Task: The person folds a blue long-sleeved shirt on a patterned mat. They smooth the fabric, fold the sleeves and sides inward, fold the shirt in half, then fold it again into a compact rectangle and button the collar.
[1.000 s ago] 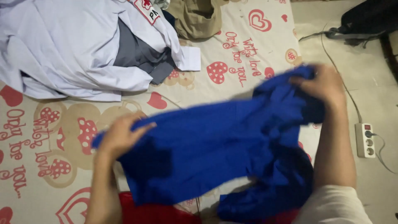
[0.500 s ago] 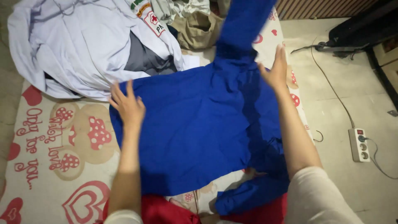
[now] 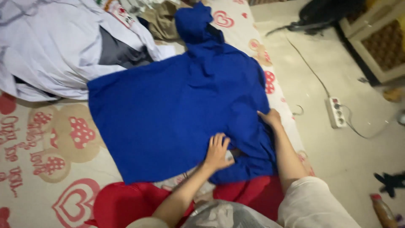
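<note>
Your blue garment (image 3: 168, 109) lies spread on the heart-printed mat (image 3: 38, 169), filling the middle of the view. It is a plain, saturated blue with no print visible on the side facing up. The main panel is mostly flat with soft creases; one narrower part runs away from you toward the top of the view and ends in a bunched lump. The near right corner is rumpled and folded on itself.

Your left hand (image 3: 217, 151) rests palm down on the near edge of the garment, fingers spread and open, pressing the cloth rather than gripping it. A small pale patch shows just beside its fingers; what it is cannot be made out. Your right hand (image 3: 270, 118) lies on the garment's right edge, fingers extended flat. Whether any cloth is pinched under it cannot be told.

A red cloth (image 3: 122, 200) lies under the garment's near edge, partly covered by it and by your arms. The white clothes (image 3: 50, 46) at the upper left are cut off by the frame, and the garment's corner touches them. A power strip (image 3: 336, 112) sits on the floor to the right, well apart from the mat. The frame is slightly blurred, mostly at the right.
</note>
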